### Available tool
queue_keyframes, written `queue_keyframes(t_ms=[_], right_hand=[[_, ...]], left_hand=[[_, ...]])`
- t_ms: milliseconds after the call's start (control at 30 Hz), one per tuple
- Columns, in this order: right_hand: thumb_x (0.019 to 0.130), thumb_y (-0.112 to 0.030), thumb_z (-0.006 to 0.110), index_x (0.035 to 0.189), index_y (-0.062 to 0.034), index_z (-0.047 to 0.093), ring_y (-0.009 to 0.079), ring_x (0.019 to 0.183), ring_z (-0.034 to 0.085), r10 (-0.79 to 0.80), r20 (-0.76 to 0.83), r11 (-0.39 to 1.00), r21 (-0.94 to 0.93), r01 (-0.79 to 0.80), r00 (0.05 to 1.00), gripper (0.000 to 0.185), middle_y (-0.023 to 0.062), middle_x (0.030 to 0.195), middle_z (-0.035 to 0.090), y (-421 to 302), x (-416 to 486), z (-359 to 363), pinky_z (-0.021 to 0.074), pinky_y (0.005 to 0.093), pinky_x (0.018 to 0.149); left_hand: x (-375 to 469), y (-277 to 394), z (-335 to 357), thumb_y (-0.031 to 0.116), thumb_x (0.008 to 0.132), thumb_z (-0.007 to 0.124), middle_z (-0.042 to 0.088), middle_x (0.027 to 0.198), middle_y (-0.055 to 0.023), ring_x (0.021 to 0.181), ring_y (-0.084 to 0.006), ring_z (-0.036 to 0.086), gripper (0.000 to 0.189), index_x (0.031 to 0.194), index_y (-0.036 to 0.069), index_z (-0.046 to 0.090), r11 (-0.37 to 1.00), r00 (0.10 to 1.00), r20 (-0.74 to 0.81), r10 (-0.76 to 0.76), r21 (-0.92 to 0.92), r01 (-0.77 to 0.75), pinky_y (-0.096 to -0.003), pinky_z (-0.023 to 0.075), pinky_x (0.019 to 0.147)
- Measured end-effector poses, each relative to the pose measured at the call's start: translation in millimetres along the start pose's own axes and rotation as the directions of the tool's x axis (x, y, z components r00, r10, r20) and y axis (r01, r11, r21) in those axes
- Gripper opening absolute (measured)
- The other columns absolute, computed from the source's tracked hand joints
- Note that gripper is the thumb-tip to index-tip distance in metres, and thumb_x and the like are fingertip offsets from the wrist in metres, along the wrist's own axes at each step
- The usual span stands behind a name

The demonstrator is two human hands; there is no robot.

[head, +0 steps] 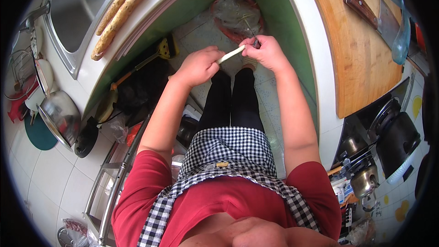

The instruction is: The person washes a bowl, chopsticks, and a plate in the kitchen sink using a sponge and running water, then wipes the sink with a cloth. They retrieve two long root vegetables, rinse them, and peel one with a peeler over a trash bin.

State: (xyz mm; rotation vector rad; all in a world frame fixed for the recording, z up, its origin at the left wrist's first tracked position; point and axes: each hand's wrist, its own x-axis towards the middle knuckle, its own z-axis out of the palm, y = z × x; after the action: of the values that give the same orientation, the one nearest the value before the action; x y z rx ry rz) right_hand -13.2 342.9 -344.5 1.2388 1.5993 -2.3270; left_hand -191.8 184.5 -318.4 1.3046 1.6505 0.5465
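Observation:
A slim, pale vegetable stalk (232, 54) slants between my two hands over the floor. My left hand (202, 65) is closed around its lower end. At the upper end, the fingertips of my right hand (265, 53) pinch close to the tip. A small dark-handled tool, apparently a paring knife (255, 41), is also in my right hand, its thin blade pointing away from me; my fingers partly hide it. Beneath and beyond my hands is a red basin (224, 31) lined with a clear plastic bag (236, 12), with a few thin scraps on it.
Two long brown root vegetables (123, 10) lie on the white counter beside the steel sink (73, 10). On the right, a cleaver (375, 17) rests on a wooden cutting board (353, 58). A yellow dustpan (168, 48) stands under the left counter. Pots (365, 176) are at lower right.

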Motion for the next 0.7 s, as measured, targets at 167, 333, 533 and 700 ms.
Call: queue_keyframes(t_ms=[167,333,533,700], right_hand=[[0.085,-0.004,0.060,0.097,0.0032,0.067,0.0046,0.056,0.051,0.144,0.099,0.972,0.170,-0.160,0.985,0.016,0.0047,0.075,0.066,3.5,4.3,-2.4,0.0401,0.0184,0.047],[0.086,-0.003,0.059,0.099,0.0052,0.065,0.0046,0.055,0.051,0.152,0.156,0.932,0.306,-0.194,0.976,0.017,0.0054,0.075,0.065,7.3,6.1,-2.0,0.0397,0.0164,0.046],[0.085,-0.005,0.059,0.101,0.0047,0.065,0.0049,0.059,0.052,0.182,0.241,0.884,0.385,-0.266,0.953,0.019,0.0059,0.078,0.064,18.1,9.1,-2.8,0.0397,0.0166,0.047],[0.086,-0.007,0.060,0.104,0.0051,0.064,0.0045,0.059,0.052,0.235,0.244,0.771,0.542,-0.333,0.941,0.022,0.0060,0.079,0.064,28.3,13.0,-4.9,0.0399,0.0165,0.047]], left_hand=[[0.0,-7.1,3.2,0.011,0.078,0.047,0.060,0.089,-0.0152,0.085,-0.0335,0.058,0.028,0.097,0.001,0.065,0.983,0.998,0.005,0.061,-0.175,-0.059,-0.0402,0.0481,0.075],[0.2,-10.8,2.3,0.012,0.078,0.048,0.060,0.083,-0.0135,0.081,-0.0281,0.058,0.026,0.090,0.002,0.068,0.929,0.999,0.019,0.050,-0.369,-0.040,-0.0364,0.0470,0.074],[-4.2,-17.3,5.3,0.011,0.076,0.047,0.059,0.077,-0.0081,0.059,-0.0146,0.053,0.028,0.085,-0.001,0.069,0.691,0.968,0.216,-0.131,-0.680,0.245,-0.0266,0.0414,0.053],[-6.0,-24.7,8.2,0.013,0.076,0.044,0.054,0.066,-0.0058,0.048,-0.0120,0.046,0.031,0.081,-0.004,0.068,0.510,0.956,0.262,-0.131,-0.809,0.292,-0.0249,0.0363,0.045]])
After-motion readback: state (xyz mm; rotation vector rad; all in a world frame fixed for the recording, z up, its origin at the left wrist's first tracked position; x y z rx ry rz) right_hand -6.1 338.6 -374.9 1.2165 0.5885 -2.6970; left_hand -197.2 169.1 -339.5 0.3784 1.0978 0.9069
